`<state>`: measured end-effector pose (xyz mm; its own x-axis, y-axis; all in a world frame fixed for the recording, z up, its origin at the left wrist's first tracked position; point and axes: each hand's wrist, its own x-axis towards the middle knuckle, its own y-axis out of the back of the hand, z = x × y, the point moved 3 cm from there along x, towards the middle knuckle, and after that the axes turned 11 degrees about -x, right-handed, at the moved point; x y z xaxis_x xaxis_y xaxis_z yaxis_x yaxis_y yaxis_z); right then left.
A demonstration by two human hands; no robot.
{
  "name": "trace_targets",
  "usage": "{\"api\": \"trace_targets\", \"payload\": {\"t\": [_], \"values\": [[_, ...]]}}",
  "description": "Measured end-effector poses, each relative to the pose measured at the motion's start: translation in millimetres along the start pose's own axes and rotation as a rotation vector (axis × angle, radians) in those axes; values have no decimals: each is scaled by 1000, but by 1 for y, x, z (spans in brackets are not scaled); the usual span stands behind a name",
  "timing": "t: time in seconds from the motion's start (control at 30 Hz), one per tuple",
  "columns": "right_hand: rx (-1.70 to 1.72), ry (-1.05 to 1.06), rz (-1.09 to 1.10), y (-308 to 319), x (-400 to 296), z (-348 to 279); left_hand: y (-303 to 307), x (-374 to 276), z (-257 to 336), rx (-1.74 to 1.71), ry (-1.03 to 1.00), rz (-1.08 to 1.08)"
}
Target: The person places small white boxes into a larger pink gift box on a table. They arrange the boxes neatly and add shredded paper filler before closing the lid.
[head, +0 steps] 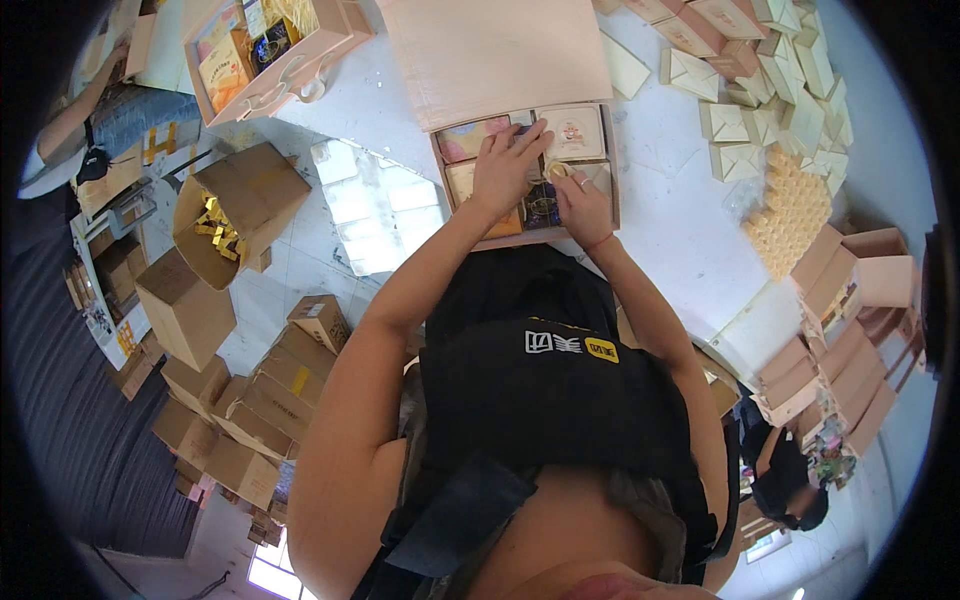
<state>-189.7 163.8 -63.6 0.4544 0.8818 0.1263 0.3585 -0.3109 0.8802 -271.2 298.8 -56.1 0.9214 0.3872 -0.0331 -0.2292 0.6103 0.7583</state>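
A pink gift box (615, 176) lies before me on the white table, its large lid (502, 52) folded back. My left hand (506, 169) rests over the box's middle compartment, fingers spread, near a pink patterned packet (457, 140). The fingertips of my right hand (583, 206) pinch a small round cream-and-gold item (558, 171) near the centre of the box. A square white box with a small picture (576, 133) fills the upper right compartment. Dark blue wrapped pieces (541, 210) show between my hands. An orange packet (510, 225) lies partly under my left wrist.
Another filled pink box (281, 90) stands at the upper left. White cartons (727, 121) and rows of cream cups (791, 206) lie to the right. A cardboard box with gold pieces (274, 202) is at left. Other people (784, 480) are near both edges.
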Motion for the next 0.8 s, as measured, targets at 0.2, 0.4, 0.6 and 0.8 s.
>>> {"api": "trace_targets", "payload": {"t": [0.2,0.4,0.6,0.8], "values": [[10,-54,-43,-12,12,1,5,5,-5,-64,-55,38],[-29,-246,-12,-5,20,-14,10,-15,-14,-205,55,130],[-60,-406,16,-26,-2,-6,-17,-9,-1,-281,113,-63],[-106,-780,343,49,-53,-2,81,-5,-50,-83,141,607]]}}
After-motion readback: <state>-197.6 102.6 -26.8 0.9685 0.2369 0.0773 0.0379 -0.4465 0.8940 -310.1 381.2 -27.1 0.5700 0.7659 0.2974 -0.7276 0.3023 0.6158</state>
